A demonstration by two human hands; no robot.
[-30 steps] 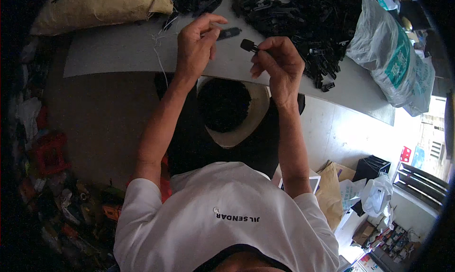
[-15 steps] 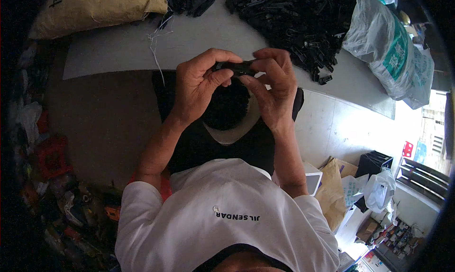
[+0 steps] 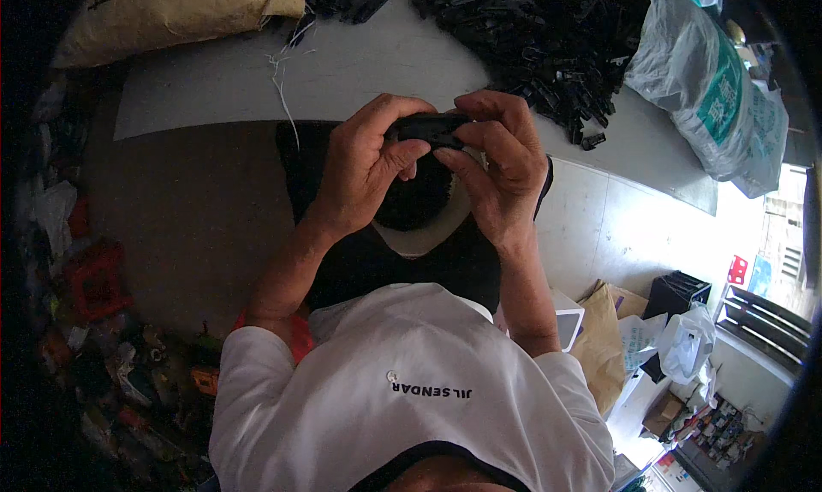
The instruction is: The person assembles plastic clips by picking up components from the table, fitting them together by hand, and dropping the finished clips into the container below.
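Where fingers (image 3: pixel 396 107) pinch it, the black piece (image 3: pixel 424 131) looks oblong.

Fisheye head view, looking down past the white shirt (image 3: pixel 411 346), hands (image 3: pixel 355 162) near, table (image 3: pixel 214 85) just beyond

Left grip (image 3: pixel 355 166): at eleven o'clock from the centre of view, fingers bent, closed in a pinch. Left thumb (image 3: pixel 404 155): directed to two o'clock. Right grip (image 3: pixel 507 166): near two o'clock from centre, likewise pinched. Right thumb (image 3: pixel 467 171): directed to ten o'clock, tip just beside the other. Palms face inward. Left forearm (image 3: pixel 293 274): bare, slanting to one o'clock. Right forearm (image 3: pixel 525 291): bare, steeper, nearer twelve.
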